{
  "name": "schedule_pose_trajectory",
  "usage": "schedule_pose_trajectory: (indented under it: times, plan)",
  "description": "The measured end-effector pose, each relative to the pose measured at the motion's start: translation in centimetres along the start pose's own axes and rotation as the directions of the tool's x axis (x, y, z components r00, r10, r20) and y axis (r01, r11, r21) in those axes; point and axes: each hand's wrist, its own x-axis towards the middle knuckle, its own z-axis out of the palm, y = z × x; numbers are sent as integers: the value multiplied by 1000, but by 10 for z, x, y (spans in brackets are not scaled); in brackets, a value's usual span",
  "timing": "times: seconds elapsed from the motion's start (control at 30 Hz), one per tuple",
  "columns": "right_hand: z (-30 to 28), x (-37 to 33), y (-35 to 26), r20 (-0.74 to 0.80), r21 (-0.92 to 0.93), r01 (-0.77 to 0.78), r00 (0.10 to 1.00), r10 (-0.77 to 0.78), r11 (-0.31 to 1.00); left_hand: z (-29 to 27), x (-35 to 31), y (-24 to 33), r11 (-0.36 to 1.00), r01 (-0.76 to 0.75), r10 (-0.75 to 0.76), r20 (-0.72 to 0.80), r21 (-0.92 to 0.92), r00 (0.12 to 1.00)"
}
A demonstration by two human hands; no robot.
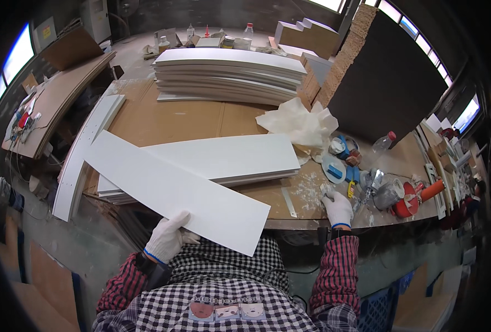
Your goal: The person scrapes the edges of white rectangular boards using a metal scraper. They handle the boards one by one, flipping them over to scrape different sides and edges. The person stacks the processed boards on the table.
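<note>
My left hand [168, 238], in a white glove with a blue cuff, grips the near long edge of a white board [182, 191], thumb on top. The board lies slanted across a stack of white boards [234, 156], its right end sticking out past the table's front edge. My right hand [338, 208], gloved the same way, rests at the table's front edge with fingers curled round something small and whitish that I cannot make out. Left of it lies a flat, narrow pale strip [289, 202]. A yellow utility knife [351, 189] lies just right of the right hand.
Behind stands a taller stack of white boards [229, 76]. Crumpled white cloth or paper [300, 127] lies beside a large dark panel [383, 77]. Blue blocks [335, 172], a clear bottle [380, 148] and a red container [406, 202] crowd the right. Long white boards [85, 155] line the left edge.
</note>
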Motion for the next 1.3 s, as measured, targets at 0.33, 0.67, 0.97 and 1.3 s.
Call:
schedule_pose_trajectory:
  times: [0.33, 0.67, 0.97, 1.3]
  plan:
    - [21, 24, 39, 55, 54, 155, 986, -158, 986, 7, -6, -1, 998, 65, -63, -75, 17, 995]
    - [-25, -116, -77, 2, 327, 282, 954, -299, 902, 12, -8, -11, 999, -19, 18, -16, -37, 1000]
    - [5, -157, -90, 129, 793, 26, 969, -210, 609, 4, -4, -11, 998, -2, 2, -1, -59, 1000]
    - [7, -155, -85, 15, 611, 346, 894, -447, 712, -1, 1, -10, 996, -41, 39, -25, -76, 999]
